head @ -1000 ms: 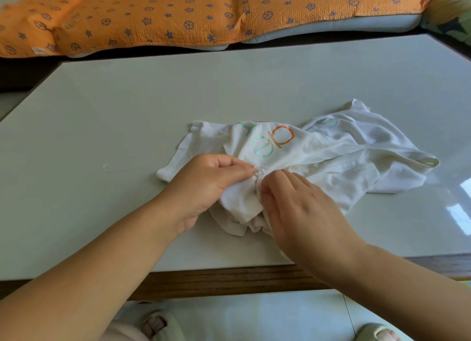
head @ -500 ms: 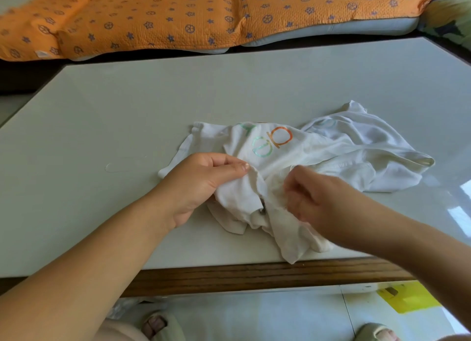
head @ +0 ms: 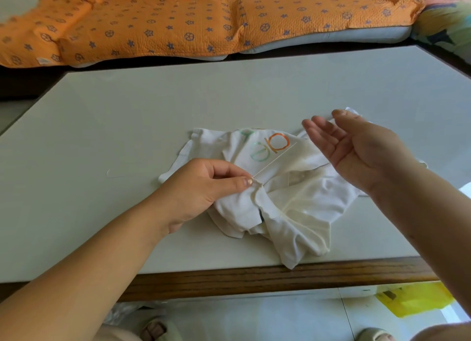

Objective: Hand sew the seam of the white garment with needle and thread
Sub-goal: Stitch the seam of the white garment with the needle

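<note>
On the bench (head: 127, 136), near its front edge, lies the white garment (head: 300, 208), crumpled, soft and light. It will probably slide and bunch, so hold it just beside the seam (head: 257, 191). The left hand (head: 204, 185) pinches that seam, fingers (head: 246, 182) together. The right hand (head: 356, 146) is raised, fingers loosely apart; I cannot tell if they hold the needle. 1 thread (head: 275, 161) runs taut from the seam toward it.

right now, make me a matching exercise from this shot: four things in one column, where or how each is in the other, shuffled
1 left hand
2 right hand
3 thread
4 orange quilt

a beyond the table's far edge
b raised above the white garment
c pinching the garment's seam
d taut, running up from the seam

Pairs: 1-c, 2-b, 3-d, 4-a
</note>
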